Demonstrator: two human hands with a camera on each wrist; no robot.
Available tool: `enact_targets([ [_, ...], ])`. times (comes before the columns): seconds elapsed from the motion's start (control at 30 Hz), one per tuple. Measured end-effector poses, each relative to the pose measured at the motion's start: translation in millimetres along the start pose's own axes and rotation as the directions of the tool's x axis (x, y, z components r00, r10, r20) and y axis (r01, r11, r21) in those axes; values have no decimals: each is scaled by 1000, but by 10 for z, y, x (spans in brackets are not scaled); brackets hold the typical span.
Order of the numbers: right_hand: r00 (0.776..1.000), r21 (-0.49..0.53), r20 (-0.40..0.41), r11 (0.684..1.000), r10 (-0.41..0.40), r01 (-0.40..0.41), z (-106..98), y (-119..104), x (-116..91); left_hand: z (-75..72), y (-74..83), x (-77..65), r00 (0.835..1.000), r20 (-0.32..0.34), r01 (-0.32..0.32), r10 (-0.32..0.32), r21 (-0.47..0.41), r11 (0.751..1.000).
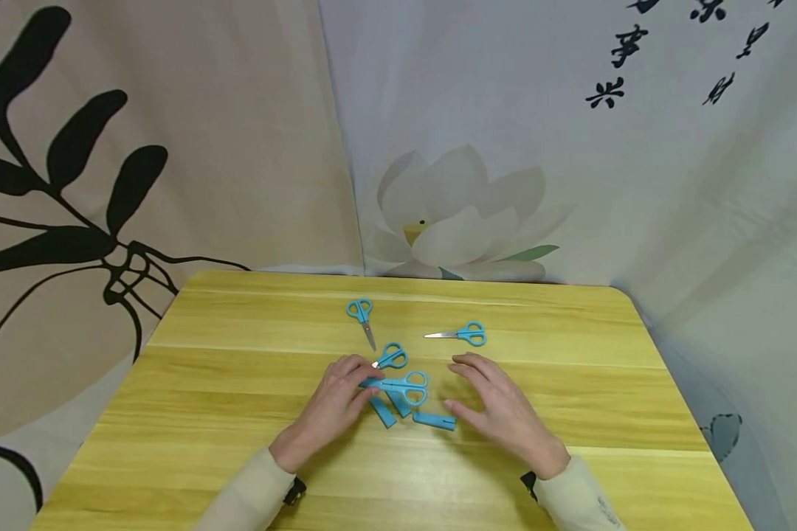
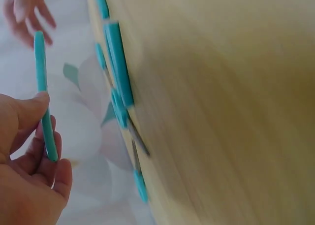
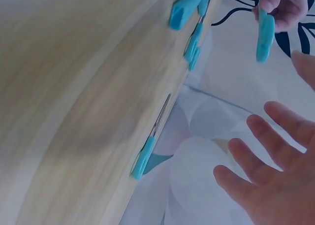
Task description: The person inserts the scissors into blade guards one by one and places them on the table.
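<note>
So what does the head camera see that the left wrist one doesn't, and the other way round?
Only the head view shows black writing, black leaves and both sleeves.

Only the left wrist view shows the held scissors edge-on, clear of the table.

Both show the left hand pinching those scissors, the right hand, three other scissors, loose blue pieces and the pale flower.
</note>
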State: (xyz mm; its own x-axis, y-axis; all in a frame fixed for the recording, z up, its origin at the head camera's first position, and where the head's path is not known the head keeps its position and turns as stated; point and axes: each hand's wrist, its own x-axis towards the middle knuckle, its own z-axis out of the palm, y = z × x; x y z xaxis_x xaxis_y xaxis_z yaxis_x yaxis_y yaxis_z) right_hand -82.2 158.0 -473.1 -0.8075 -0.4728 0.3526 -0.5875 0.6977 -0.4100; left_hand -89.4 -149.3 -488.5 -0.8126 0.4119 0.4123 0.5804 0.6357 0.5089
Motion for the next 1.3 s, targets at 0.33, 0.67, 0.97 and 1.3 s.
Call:
enact_targets([
  [0.33,1000,-25,-12,999,22,-22,-86,133,-99,-386,-316,-35,986,42,166,-163,-88,982],
  [0.67,1000,-33,-24,999,19,-19,-97,186,-145,-563,-681,-33,986,19,168,-167,-100,981],
  [0.97,999,-29,-26,999,23,-24,-99,192,-151,-614,-1003,-19,976,85,209,-200,-110,972],
  [1.3,999,-33,-17,999,36,-37,-88,192,-161,-639,-1237,46,960,161,245,-228,-98,965],
])
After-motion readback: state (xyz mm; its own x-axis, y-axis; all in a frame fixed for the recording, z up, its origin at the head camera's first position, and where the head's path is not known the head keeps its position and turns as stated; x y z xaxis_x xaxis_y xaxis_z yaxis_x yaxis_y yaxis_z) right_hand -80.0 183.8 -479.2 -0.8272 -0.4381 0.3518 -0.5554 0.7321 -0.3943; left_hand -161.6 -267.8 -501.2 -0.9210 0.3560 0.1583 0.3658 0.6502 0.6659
